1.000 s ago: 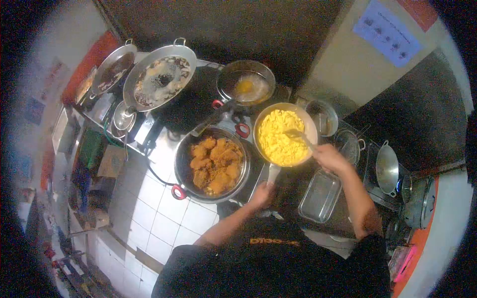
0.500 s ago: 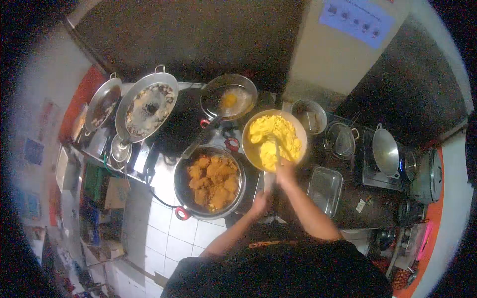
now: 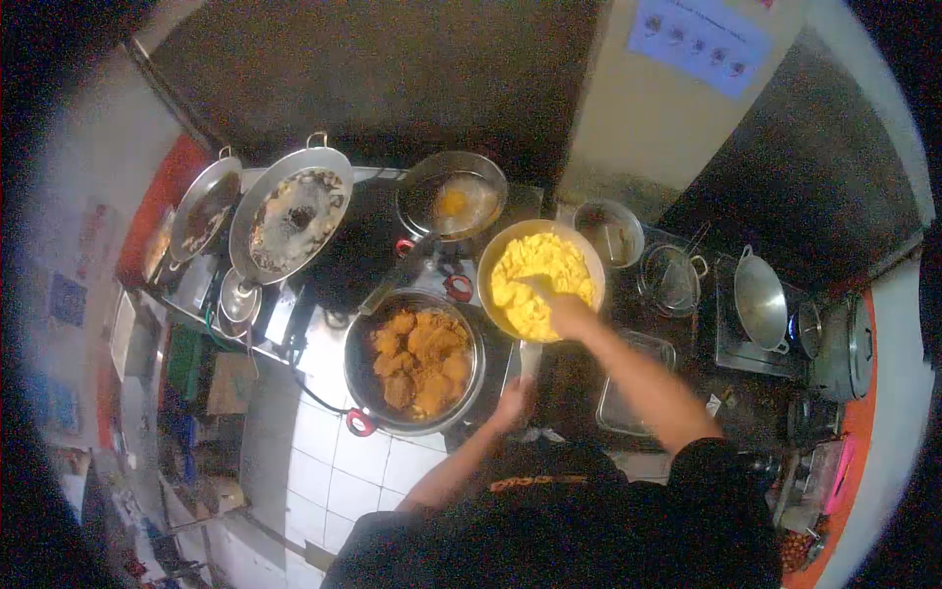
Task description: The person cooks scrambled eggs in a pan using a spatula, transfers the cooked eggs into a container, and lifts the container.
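Observation:
My left hand (image 3: 512, 398) is wrapped round the pale handle (image 3: 530, 359) of a frying pan (image 3: 488, 263). Bright yellow scrambled egg (image 3: 545, 257) fills much of the pan. Over the pan's near right side, my right hand (image 3: 572, 318) is closed on a spatula (image 3: 536, 284), whose greyish flat end lies in the egg; its grip is hidden by my fingers. Left of the pan, a large pot (image 3: 351, 378) with red handles holds browned, crumb-covered pieces of food (image 3: 422, 355).
Behind stands a dark frying pan (image 3: 404, 211) with an egg in it. Two woks, one larger (image 3: 242, 240), are on the left. At right are a clear plastic container (image 3: 618, 420), a strainer (image 3: 673, 282), a round tub (image 3: 628, 257) and a wok on a stove (image 3: 760, 294).
My right hand has shifted slightly up and right with the spatula, its forearm swinging right over the clear container. The egg is spread and heaped differently. My left hand stays on the handle.

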`<state>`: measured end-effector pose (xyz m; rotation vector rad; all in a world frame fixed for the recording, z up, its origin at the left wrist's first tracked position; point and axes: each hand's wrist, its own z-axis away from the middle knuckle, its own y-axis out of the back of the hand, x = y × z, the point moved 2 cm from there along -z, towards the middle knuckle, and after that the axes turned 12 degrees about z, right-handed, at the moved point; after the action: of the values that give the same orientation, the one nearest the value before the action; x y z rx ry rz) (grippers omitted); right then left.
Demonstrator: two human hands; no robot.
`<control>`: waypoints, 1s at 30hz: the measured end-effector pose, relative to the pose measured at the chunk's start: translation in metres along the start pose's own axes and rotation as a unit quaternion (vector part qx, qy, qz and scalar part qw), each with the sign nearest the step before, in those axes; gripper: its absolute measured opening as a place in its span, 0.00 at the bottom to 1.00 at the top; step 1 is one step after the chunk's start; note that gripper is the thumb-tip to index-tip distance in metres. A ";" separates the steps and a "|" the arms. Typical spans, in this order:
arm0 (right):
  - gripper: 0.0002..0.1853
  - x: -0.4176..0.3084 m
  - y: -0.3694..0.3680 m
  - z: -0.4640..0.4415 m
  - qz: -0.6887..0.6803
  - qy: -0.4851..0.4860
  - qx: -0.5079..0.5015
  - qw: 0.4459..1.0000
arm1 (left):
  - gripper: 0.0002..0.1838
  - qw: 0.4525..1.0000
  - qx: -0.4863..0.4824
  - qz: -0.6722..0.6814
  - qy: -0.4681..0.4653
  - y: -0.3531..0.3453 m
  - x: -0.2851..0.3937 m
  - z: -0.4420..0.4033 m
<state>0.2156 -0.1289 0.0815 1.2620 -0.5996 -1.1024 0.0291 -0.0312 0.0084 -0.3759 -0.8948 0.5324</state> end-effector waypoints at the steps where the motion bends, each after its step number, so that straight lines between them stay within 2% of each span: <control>1: 0.15 0.006 0.020 0.004 0.026 0.031 -0.023 0.999 | 0.14 1.000 0.000 -0.019 0.014 -0.005 0.005 0.006; 2: 0.14 0.011 0.041 0.008 0.050 0.064 -0.045 0.996 | 0.14 1.000 0.000 -0.017 0.014 -0.002 -0.002 0.002; 3: 0.13 0.007 0.082 0.026 0.101 0.140 -0.027 0.985 | 0.14 1.000 0.007 0.000 0.001 0.004 -0.012 -0.007; 4: 0.12 0.012 0.109 0.036 -0.017 0.018 -0.103 0.994 | 0.14 1.000 0.015 0.017 -0.013 0.007 -0.018 -0.014; 5: 0.12 0.019 0.122 0.043 -0.137 -0.107 -0.176 0.969 | 0.14 1.000 0.015 0.020 -0.012 0.006 -0.017 -0.013; 7: 0.13 0.039 0.131 0.043 -0.219 -0.145 -0.100 0.960 | 0.15 1.000 0.000 0.014 0.005 0.006 -0.013 -0.009; 9: 0.13 0.064 0.120 0.025 -0.239 -0.172 -0.129 0.947 | 0.15 1.000 0.009 0.000 -0.018 0.005 -0.016 -0.012; 11: 0.12 0.089 0.096 -0.002 -0.271 -0.262 -0.086 0.922 | 0.16 0.999 0.020 -0.017 -0.048 0.020 -0.029 -0.022; 12: 0.08 0.100 0.081 -0.014 -0.341 -0.225 -0.133 0.903 | 0.16 0.979 0.020 -0.149 -0.140 0.034 -0.040 -0.032; 13: 0.08 0.102 0.063 -0.025 -0.371 -0.198 -0.137 0.897 | 0.16 0.933 0.022 -0.277 -0.227 0.041 -0.041 -0.038; 14: 0.07 0.103 0.044 -0.038 -0.413 -0.180 -0.145 0.881 | 0.17 0.990 0.061 -0.117 -0.055 -0.001 0.011 0.008; 16: 0.07 0.095 0.043 -0.049 -0.458 -0.158 -0.152 0.861 | 0.17 0.990 0.066 -0.116 -0.048 0.001 0.010 0.005; 18: 0.08 0.085 0.047 -0.051 -0.489 -0.112 -0.248 0.829 | 0.18 0.988 0.078 -0.124 -0.041 0.005 0.005 0.000; 19: 0.08 0.076 0.056 -0.043 -0.493 -0.113 -0.248 0.826 | 0.18 0.988 0.079 -0.127 -0.039 0.015 -0.008 -0.009; 21: 0.13 0.058 0.077 -0.029 -0.308 -0.049 -0.231 0.922 | 0.17 0.998 0.025 -0.048 -0.036 0.030 -0.024 -0.025; 22: 0.13 0.055 0.070 -0.025 -0.309 -0.050 -0.232 0.921 | 0.17 0.998 0.025 -0.049 -0.033 0.030 -0.024 -0.023; 23: 0.14 0.050 0.062 -0.017 -0.145 0.053 -0.124 0.980 | 0.17 0.992 0.032 -0.100 -0.069 0.030 -0.022 -0.022; 24: 0.15 0.043 0.053 -0.006 0.026 0.155 -0.011 0.988 | 0.17 0.983 0.039 -0.149 -0.103 0.026 -0.016 -0.017; 25: 0.15 0.037 0.039 0.008 0.025 0.155 -0.016 0.988 | 0.17 0.983 0.040 -0.147 -0.099 0.025 -0.014 -0.016; 27: 0.16 0.028 0.017 0.031 0.073 0.063 -0.028 0.995 | 0.17 0.994 0.035 -0.091 -0.044 0.024 -0.013 -0.016; 29: 0.16 0.025 0.015 0.032 0.057 0.019 -0.067 0.996 | 0.17 0.995 0.028 -0.088 -0.033 0.023 -0.010 -0.014; 30: 0.23 0.029 0.006 0.024 0.044 -0.021 -0.022 0.999 | 0.17 0.995 0.033 -0.085 -0.031 0.022 -0.007 -0.012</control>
<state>0.2087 -0.1662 0.0872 1.1660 -0.6528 -1.0668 0.0294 -0.0192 -0.0147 -0.2212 -0.9575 0.4186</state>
